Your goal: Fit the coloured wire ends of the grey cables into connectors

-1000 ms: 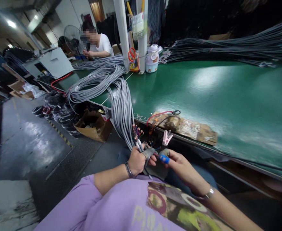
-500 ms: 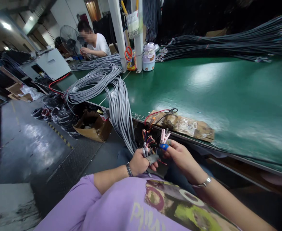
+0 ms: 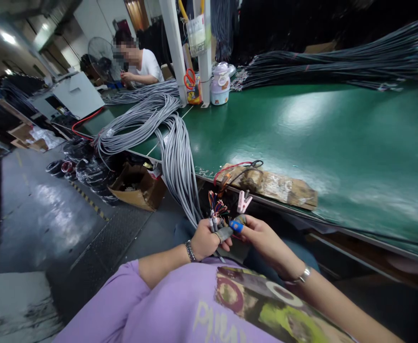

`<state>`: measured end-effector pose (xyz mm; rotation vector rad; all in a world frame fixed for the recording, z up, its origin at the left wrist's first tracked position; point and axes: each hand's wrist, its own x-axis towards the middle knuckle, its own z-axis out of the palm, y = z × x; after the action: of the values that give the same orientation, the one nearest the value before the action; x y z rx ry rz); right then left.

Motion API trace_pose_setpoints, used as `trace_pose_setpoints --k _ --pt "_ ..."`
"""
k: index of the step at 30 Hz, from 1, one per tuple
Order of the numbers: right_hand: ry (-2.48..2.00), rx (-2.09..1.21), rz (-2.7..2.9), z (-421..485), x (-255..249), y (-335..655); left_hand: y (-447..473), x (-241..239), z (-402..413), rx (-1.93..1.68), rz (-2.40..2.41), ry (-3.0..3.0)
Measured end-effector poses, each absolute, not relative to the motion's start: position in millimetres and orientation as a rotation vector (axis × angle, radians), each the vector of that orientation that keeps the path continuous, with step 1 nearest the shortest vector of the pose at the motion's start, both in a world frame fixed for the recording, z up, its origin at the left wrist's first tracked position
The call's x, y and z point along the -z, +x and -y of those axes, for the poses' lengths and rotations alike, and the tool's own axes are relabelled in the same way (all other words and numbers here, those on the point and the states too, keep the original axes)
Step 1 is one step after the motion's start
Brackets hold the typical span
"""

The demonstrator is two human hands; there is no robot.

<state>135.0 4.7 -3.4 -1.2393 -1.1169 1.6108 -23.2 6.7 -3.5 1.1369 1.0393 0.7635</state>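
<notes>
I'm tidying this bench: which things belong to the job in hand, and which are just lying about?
Likely job: grey cables in the left hand; coloured wires by the right hand.
Untouched, seemingly lying about: clothespin, cardboard box, lidded cup, black cables.

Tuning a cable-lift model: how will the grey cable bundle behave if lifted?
Likely floppy: the grey cable bundle droops off the green table. Probably heavy, being so thickly packed. Its loops on the tabletop may snag, as they overlap.

Grn workbench, gry flr, pale wall, ceiling lt
</notes>
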Motion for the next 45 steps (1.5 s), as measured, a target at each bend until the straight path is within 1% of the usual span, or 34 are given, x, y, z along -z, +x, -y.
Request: trace_pose_setpoints --k 5,13,19,22,26,28,35,37,40,45 --pt "-1.231 -1.585 1.113 -2.5 5.5 134.9 -23.0 4.0 -5.6 -0.769 -1.043 1.134" --pt "-1.240 -1.466 1.066 3.0 12.9 133.2 -20.0 11.2 -9.0 -0.897 -1.085 0.923" --pt "-1.117 -1.657 0.795 1.4 15.4 136.3 -21.1 7.8 -8.4 -0.854 -1.076 0.971" --pt "-1.045 -1.724 0.845 -1.6 9.4 138.8 -22.7 5.5 -7.5 -0.784 -1.062 1.032" --pt "-1.125 -1.622 1.076 -3.8 3.1 137.6 -22.9 0.0 -7.0 -0.728 -1.054 1.084" --pt "-1.160 -1.572 1.099 -2.9 2.7 134.3 -22.1 -2.0 -7.0 -0.722 -1.057 1.095" --pt "-1.213 -1.492 0.808 -1.5 11.6 128.4 -21.9 8.4 -5.7 -0.844 -1.065 1.038" --pt "-1.191 -1.512 0.676 -5.3 15.3 134.7 -23.4 10.5 -5.5 -0.852 -1.053 1.006" --pt "-1.095 -1.631 0.584 -13.3 19.1 146.9 -24.3 5.0 -7.6 -0.841 -1.029 0.944" --pt "-1.003 -1.789 0.712 -28.5 14.8 154.7 -18.0 -16.4 -18.4 -0.760 -0.951 0.873"
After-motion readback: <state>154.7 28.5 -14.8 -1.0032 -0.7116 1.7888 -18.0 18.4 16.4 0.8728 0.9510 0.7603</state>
